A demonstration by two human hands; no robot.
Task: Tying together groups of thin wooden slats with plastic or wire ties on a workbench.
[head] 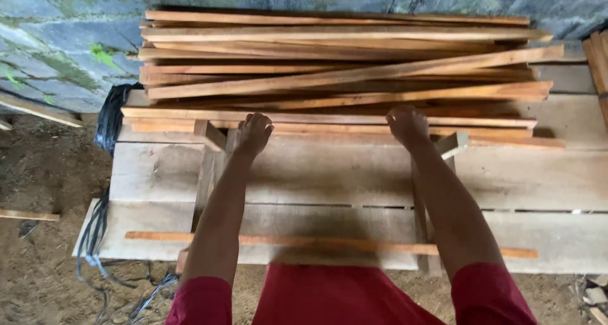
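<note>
Head view looks down on two bare forearms in red sleeves, stretched out over a rough workbench. Left hand (253, 132) lies palm down, fingers bent and drawn close together, resting at the near edge of a long thin reddish wooden slat (329, 118) that runs crosswise at the front of a pile. Whether the fingers actually curl around the slat or only press on it I cannot tell from here. Right hand (407, 125) lies the same way further along that same slat, knuckles up, fingers tucked down and together onto the wood; its grip is likewise hidden.

Just behind the hands sits a loose stack of similar long reddish-brown wooden strips (342, 53), some lying straight, a few skewed across the others. Under the forearms is the wide pale plank bench top (354, 173), with short upright wooden pieces (210, 135) poking up beside each wrist. Nearer the body, one more thin orange-toned wooden strip (329, 243) lies flat across the front plank, well apart from the hands. A black plastic sheet (111, 113) and dark cables (95, 230) hang at the bench's left end, over bare earth. Behind everything stands a grey mossy stone wall (63, 46).
</note>
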